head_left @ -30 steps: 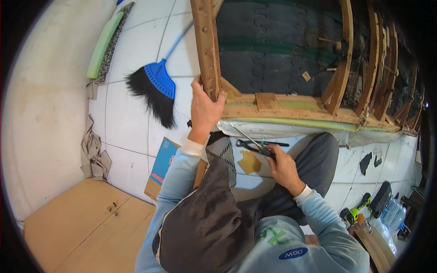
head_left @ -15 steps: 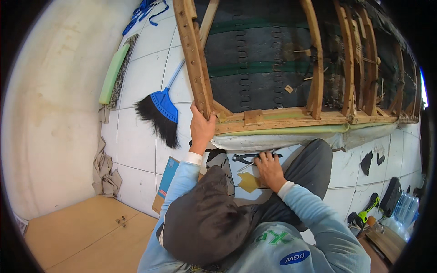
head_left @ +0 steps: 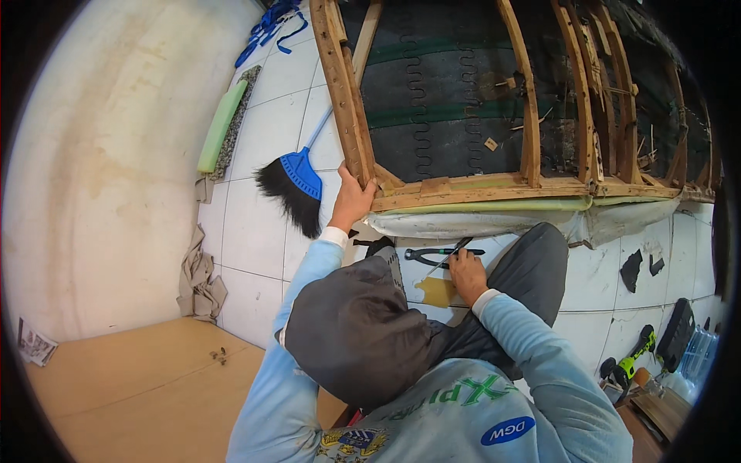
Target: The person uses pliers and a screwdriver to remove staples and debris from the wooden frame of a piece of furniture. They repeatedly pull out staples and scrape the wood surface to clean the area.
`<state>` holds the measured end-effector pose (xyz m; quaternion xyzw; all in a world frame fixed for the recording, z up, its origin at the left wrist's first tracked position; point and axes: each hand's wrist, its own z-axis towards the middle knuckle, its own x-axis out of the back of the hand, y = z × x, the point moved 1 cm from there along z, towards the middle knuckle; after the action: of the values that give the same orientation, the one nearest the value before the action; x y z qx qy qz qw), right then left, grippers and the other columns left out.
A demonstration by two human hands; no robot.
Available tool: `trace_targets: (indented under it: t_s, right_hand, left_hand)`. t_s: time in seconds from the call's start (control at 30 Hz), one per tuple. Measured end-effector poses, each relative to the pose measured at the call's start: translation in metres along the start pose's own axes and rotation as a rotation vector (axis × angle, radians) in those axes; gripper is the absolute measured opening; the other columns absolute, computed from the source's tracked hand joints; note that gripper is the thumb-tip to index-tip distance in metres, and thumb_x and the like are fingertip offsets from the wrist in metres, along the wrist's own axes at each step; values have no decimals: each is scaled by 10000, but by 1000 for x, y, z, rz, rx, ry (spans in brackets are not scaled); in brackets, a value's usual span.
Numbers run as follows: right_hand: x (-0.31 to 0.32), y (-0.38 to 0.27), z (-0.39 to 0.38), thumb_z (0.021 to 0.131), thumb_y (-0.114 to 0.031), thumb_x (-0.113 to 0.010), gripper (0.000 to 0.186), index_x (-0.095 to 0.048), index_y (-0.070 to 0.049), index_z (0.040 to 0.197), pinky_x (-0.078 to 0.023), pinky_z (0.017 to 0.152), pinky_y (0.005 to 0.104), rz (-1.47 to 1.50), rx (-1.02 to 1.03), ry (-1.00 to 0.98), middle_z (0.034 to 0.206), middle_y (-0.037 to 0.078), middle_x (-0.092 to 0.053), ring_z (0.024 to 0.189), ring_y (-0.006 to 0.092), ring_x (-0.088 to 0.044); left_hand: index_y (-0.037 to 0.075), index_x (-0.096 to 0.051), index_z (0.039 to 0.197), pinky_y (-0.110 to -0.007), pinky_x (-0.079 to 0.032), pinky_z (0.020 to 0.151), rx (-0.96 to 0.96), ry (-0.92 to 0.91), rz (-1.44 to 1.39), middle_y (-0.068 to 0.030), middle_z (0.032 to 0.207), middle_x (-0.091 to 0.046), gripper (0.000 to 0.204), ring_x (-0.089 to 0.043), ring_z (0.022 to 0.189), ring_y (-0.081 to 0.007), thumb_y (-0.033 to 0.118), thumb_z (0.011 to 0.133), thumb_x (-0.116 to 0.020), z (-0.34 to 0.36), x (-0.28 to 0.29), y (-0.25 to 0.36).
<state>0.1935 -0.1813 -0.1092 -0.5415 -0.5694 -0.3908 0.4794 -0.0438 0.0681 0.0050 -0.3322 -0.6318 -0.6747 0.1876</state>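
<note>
My left hand [head_left: 353, 202] grips the near left corner of a bare wooden sofa frame [head_left: 455, 197], fingers wrapped over the upright rail. On the floor between my knees, my right hand [head_left: 468, 276] has its fingers closed on a thin tool with a dark handle, apparently a screwdriver [head_left: 443, 263]. Its shaft points down to the left, and the fingers hide part of it. Pincers [head_left: 423, 255] with dark handles lie beneath and beside it. Close to my right hand is a yellowish scrap [head_left: 436, 292].
Zigzag springs [head_left: 421, 108] and dark webbing fill the frame. To the left lie a blue broom [head_left: 301, 177], a green foam strip [head_left: 221, 127], crumpled brown cloth [head_left: 202, 278] and a cardboard sheet [head_left: 139, 378]. A green-black drill [head_left: 637, 351] and black case [head_left: 677, 334] sit at right.
My right hand has lifted slightly and closed on the thin tool, which now slants more steeply across the pincers. My left hand keeps its hold on the frame. The whole view has shifted a little.
</note>
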Motion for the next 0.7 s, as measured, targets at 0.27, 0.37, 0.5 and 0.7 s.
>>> trace_targets:
  t_s: [0.27,0.37,0.5,0.7]
  right_hand:
    - [21,12,15,928,-267,-712,351,-597,-105,1218,-563,894,533,61,36,43,1152,137,-652,1062,335,-683]
    - [46,26,13,866,-307,-769,454,-584,-32,1177,-597,864,492,280,58,-97,1110,209,-731,1035,401,-733]
    - [58,9,-7,897,-276,-734,554,-556,60,1301,-602,791,456,722,-91,-319,1057,267,-764,881,398,-764]
    - [181,-9,-42,1001,-132,-717,704,-374,-14,1604,-572,657,342,1630,48,-730,973,145,-722,766,208,-725]
  left_hand:
    - [-88,-115,1576,-487,-497,1110,-54,9,28,-436,1379,-585,851,-641,1279,-526,292,1035,-651,7,0,-19]
    - [-92,-115,1578,-481,-478,1134,-40,-25,9,-434,1412,-562,832,-615,1316,-526,374,1081,-592,6,2,-19]
    - [-100,-102,1598,-436,-404,1201,-57,-60,-73,-412,1505,-495,833,-538,1424,-485,515,1138,-427,8,8,-8]
    - [-79,-95,1629,-403,-348,1241,-45,-69,-184,-360,1570,-439,805,-459,1496,-420,528,1163,-345,2,9,-27]
